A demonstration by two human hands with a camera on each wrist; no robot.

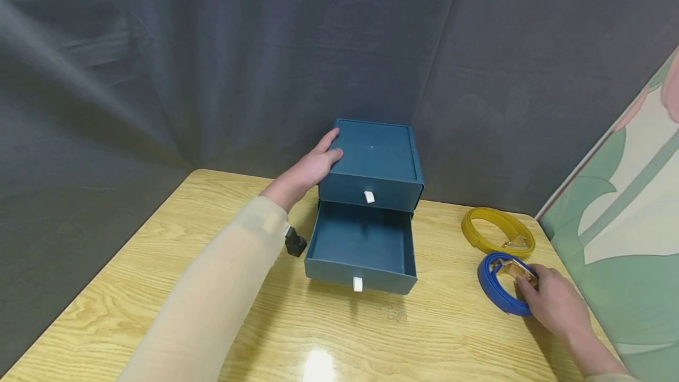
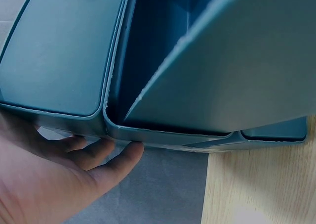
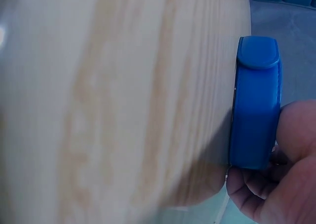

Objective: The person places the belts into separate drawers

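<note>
The right hand [image 1: 554,302] pinches the coiled blue leather belt [image 1: 501,285], which looks light and springy, best gripped across the coil; the left hand [image 1: 313,167] rests flat-fingered on the teal drawer box [image 1: 376,158].

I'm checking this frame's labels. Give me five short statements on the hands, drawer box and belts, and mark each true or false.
1. The lower drawer of the drawer box stands pulled out. True.
2. The left hand holds the yellow belt. False: it rests on the box's top left edge.
3. The right hand grips the coiled blue belt. True.
4. The open drawer holds a belt. False: it shows nothing inside.
5. Both belts lie left of the box. False: they lie to its right, on the wooden table.
</note>
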